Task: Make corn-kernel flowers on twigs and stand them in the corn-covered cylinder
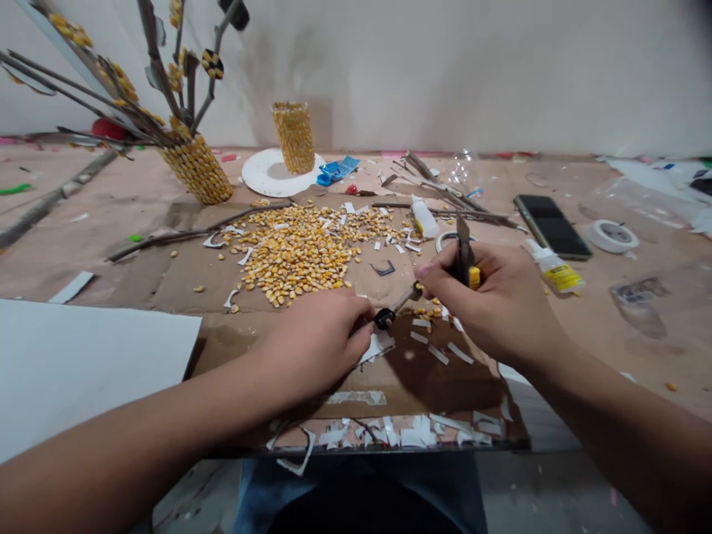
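Observation:
My left hand (320,337) is closed, its fingertips pinching a small black disc (383,319) low over the cardboard. A thin twig (405,298) runs from the disc up to the fingers of my right hand (489,293). That hand is wrapped round a black and yellow utility knife (463,252), whose tip points upward, away from the disc. Thumb and forefinger also meet near the twig's upper end, where something dark and yellow shows; whether they grip it is hard to tell. Beyond my left hand lies a pile of corn kernels (300,256).
A kernel-covered vase (197,170) with branches stands back left; a kernel-covered cup (294,139) is on a white ring (259,174). Two glue bottles (424,219), a phone (552,226), a tape roll (612,236) and white board (83,363) surround the cardboard. Paper scraps litter the front edge.

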Motion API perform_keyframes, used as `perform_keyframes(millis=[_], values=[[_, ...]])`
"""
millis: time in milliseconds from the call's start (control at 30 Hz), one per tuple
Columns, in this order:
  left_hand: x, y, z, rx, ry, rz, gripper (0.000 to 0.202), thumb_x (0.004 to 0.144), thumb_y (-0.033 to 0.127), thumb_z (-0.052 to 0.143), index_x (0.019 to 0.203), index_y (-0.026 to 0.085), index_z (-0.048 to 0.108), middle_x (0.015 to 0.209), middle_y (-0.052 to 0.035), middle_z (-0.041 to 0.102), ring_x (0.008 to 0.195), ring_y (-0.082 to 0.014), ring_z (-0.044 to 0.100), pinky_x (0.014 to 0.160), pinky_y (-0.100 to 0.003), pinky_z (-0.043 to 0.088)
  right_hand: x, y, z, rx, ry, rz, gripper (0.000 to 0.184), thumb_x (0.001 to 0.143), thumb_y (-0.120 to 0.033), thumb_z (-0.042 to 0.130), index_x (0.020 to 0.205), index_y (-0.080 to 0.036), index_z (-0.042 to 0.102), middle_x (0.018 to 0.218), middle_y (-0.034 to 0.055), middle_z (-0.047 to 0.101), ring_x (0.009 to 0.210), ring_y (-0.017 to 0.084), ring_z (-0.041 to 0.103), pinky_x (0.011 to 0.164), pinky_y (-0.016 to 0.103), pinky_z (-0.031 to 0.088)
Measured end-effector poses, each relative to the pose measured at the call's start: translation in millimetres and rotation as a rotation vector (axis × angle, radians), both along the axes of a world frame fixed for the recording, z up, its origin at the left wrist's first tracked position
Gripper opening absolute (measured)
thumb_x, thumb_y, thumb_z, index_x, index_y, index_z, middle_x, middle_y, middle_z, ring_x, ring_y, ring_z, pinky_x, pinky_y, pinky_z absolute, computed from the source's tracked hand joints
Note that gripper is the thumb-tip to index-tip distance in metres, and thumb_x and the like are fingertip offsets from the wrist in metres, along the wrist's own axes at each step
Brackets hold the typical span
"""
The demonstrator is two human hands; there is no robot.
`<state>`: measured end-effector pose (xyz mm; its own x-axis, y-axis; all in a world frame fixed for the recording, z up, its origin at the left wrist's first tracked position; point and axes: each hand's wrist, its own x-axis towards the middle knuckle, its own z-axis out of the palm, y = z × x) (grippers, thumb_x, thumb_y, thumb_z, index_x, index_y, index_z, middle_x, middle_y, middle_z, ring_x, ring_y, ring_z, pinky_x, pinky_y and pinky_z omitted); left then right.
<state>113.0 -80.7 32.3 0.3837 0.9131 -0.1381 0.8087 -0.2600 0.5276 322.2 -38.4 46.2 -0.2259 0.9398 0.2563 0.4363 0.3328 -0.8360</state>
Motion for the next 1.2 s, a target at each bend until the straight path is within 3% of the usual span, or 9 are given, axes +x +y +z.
perform_keyframes(millis=[167, 267, 367, 567, 700, 867, 1033, 1200], values=[[-7, 7, 13.3, -0.027, 0.015, 0.009, 0.020, 0.093, 0.030, 0.062, 0.088, 0.020, 0.079, 0.082, -0.0042, 0.077, 0.073, -0.0210, 0.067, 0.065, -0.031, 0.041, 1, 0, -1.0, 0.012, 0.026, 0.016, 0.029, 0.087, -0.027, 0.073, 0.063, -0.020, 0.060, 0.057, -0.0045, 0.053, 0.052, 0.011, 0.044, 0.054, 0.027, 0.039], [-21, 23, 22.6, 0.097, -0.040, 0.127, 0.021, 0.092, 0.026, 0.059, 0.090, 0.019, 0.079, 0.081, -0.0026, 0.078, 0.072, -0.0192, 0.067, 0.068, -0.031, 0.043, 3, 0, -0.6, 0.028, 0.029, 0.000, 0.028, 0.088, -0.028, 0.073, 0.064, -0.021, 0.060, 0.057, -0.0042, 0.053, 0.053, 0.011, 0.045, 0.054, 0.027, 0.039], [-36, 40, 21.1, 0.236, 0.010, 0.202, 0.019, 0.089, 0.022, 0.060, 0.088, 0.017, 0.078, 0.084, -0.0038, 0.078, 0.075, -0.0197, 0.066, 0.072, -0.031, 0.044, 4, 1, 0.9, 0.033, 0.030, -0.015, 0.028, 0.089, -0.028, 0.071, 0.065, -0.021, 0.059, 0.059, -0.0035, 0.053, 0.054, 0.012, 0.046, 0.053, 0.027, 0.039], [-39, 50, -4.0, 0.307, 0.170, 0.012, 0.026, 0.097, 0.027, 0.056, 0.092, 0.018, 0.080, 0.093, -0.0081, 0.072, 0.086, -0.0242, 0.065, 0.076, -0.035, 0.046, 2, -2, 2.1, 0.065, -0.027, 0.049, 0.034, 0.091, -0.030, 0.069, 0.063, -0.022, 0.052, 0.057, -0.0038, 0.047, 0.052, 0.011, 0.038, 0.050, 0.028, 0.032], [-35, 54, -12.8, 0.370, 0.198, 0.037, 0.029, 0.100, 0.027, 0.053, 0.102, 0.017, 0.080, 0.098, -0.0099, 0.071, 0.088, -0.0252, 0.066, 0.077, -0.036, 0.047, 2, -2, -0.4, 0.071, -0.058, 0.060, 0.033, 0.093, -0.031, 0.067, 0.065, -0.022, 0.051, 0.059, -0.0041, 0.046, 0.053, 0.011, 0.036, 0.050, 0.028, 0.030], [-35, 61, -12.3, 0.397, 0.266, 0.009, 0.035, 0.102, 0.028, 0.049, 0.103, 0.020, 0.083, 0.100, -0.0105, 0.070, 0.088, -0.0246, 0.065, 0.075, -0.036, 0.046, 3, -2, -2.0, 0.124, -0.105, 0.066, 0.035, 0.093, -0.031, 0.067, 0.064, -0.022, 0.050, 0.057, -0.0049, 0.042, 0.053, 0.011, 0.037, 0.051, 0.029, 0.030], [-35, 65, -7.7, 0.436, 0.325, -0.115, 0.034, 0.097, 0.024, 0.053, 0.107, 0.020, 0.085, 0.101, -0.0129, 0.071, 0.090, -0.0262, 0.063, 0.078, -0.038, 0.045, 5, -1, -2.5, 0.134, -0.124, 0.079, 0.037, 0.094, -0.034, 0.067, 0.064, -0.023, 0.048, 0.057, -0.0041, 0.041, 0.052, 0.012, 0.036, 0.050, 0.029, 0.029], [-34, 69, -8.7, 0.429, 0.363, -0.152, 0.031, 0.096, 0.022, 0.054, 0.097, 0.019, 0.085, 0.092, -0.0130, 0.070, 0.088, -0.0279, 0.063, 0.078, -0.039, 0.043, 5, 0, -3.0, 0.141, -0.145, 0.098, 0.039, 0.095, -0.033, 0.067, 0.064, -0.023, 0.045, 0.058, -0.0038, 0.039, 0.054, 0.013, 0.036, 0.052, 0.030, 0.030]])
